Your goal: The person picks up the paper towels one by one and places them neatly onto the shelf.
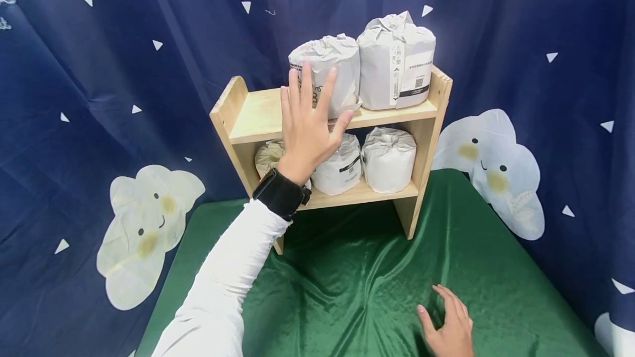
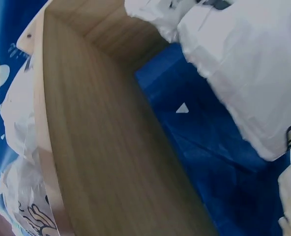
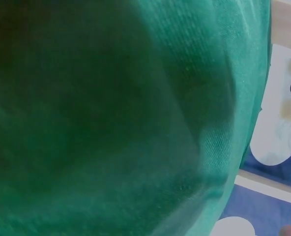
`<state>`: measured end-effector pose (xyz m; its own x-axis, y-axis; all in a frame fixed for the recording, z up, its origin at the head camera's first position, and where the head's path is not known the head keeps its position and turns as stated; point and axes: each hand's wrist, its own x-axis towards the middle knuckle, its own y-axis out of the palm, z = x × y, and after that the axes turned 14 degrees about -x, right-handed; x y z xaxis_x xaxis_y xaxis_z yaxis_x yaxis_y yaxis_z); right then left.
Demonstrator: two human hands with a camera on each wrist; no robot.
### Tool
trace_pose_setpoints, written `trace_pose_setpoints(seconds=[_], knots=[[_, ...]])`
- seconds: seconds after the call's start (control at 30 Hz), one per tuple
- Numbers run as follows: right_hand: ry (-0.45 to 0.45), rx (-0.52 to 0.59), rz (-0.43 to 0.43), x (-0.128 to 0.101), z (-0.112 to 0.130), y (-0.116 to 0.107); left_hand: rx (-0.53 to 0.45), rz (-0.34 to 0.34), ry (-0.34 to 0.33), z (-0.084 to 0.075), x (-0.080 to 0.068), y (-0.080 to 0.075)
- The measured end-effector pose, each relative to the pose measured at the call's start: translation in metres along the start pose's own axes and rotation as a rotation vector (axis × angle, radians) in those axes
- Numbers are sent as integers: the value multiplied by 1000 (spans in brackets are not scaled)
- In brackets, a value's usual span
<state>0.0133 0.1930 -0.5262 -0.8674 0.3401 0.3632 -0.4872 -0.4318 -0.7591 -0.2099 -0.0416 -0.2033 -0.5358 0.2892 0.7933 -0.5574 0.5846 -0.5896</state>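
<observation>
My left hand [image 1: 308,134], fingers straight and spread, is raised in front of a white paper-wrapped roll [image 1: 342,59] on the upper board of a small wooden shelf [image 1: 255,114]. The fingers overlap the front of that roll in the head view. Beside it, at the right end, stands a taller wrapped roll [image 1: 377,70] with a printed label. The left wrist view shows the bare upper board [image 2: 111,137] with a wrapped roll [image 2: 253,64] above it. Low at the right, my right hand [image 1: 450,326] holds nothing, its fingers loosely bent over the green cloth [image 1: 357,280].
On the lower board stand more wrapped rolls, one white [image 1: 389,161], one with a black label [image 1: 339,169] and a yellowish one [image 1: 269,156] partly behind my left arm. A blue curtain [image 1: 198,43] with cloud prints hangs behind the shelf.
</observation>
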Motion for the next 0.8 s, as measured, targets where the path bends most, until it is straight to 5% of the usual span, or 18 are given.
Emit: trace_pose_setpoints(seconds=[0.53, 0.8], knots=[[9, -2, 14, 1, -2, -5, -143, 2, 1, -7, -81, 31], [39, -33, 94, -5, 4, -2, -237, -87, -5, -12, -123, 41]])
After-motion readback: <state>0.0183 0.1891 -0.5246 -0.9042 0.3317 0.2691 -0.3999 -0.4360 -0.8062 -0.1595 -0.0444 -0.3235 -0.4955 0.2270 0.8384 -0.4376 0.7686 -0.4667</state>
